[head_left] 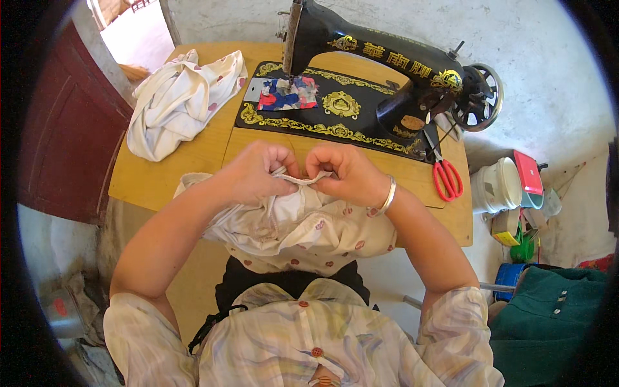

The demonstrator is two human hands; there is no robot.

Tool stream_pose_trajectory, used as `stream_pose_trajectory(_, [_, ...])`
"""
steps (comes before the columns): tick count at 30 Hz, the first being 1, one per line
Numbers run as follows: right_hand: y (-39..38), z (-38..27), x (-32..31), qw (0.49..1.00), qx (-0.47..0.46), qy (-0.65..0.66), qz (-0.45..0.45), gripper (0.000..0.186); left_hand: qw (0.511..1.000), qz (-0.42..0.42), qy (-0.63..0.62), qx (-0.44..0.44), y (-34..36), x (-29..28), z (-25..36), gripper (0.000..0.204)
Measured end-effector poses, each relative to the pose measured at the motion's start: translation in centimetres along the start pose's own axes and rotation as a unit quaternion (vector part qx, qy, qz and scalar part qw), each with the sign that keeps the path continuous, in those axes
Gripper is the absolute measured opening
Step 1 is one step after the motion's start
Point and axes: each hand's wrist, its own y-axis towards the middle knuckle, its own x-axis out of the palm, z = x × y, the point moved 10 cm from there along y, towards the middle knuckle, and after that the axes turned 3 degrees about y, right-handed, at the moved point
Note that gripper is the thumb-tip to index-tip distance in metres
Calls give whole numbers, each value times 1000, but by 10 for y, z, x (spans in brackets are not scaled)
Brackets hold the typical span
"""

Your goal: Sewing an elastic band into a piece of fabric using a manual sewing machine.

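Observation:
My left hand (261, 169) and my right hand (346, 173) are close together at the table's front edge. Each pinches the edge of a white cloth garment (300, 229) printed with small reddish hearts. A short stretch of its gathered edge runs between my fingertips, and the rest hangs over the front of the table toward my lap. Beyond my hands stands a black sewing machine (400, 58) with gold decoration. A red, blue and white patterned scrap of fabric (288, 94) lies flat under its needle.
A second white cloth with reddish spots (177, 106) lies bunched on the wooden table (151, 184) at left. Red-handled scissors (447, 180) rest at the right. White buckets (500, 185) stand beyond the table's right edge, and dark green cloth (548, 316) is at lower right.

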Motion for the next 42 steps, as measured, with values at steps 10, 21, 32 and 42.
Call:
stream_pose_trajectory(10, [-10,-22,5,987,-106,-117,37,18,990,-4,-136,-23,-4,1,-12,16])
stream_pose_trajectory(21, [-20,-27,10,970,-150,-191,23,24,995,68,-73,9,-11,-5,-10,11])
stream_pose_trajectory(32, [5,18,22,993,66,-37,-86,16,987,124,12,97,-15,-13,12,11])
stream_pose_trajectory(42, [-2,49,14,956,214,200,26,12,973,192,75,100,-68,-55,50,21])
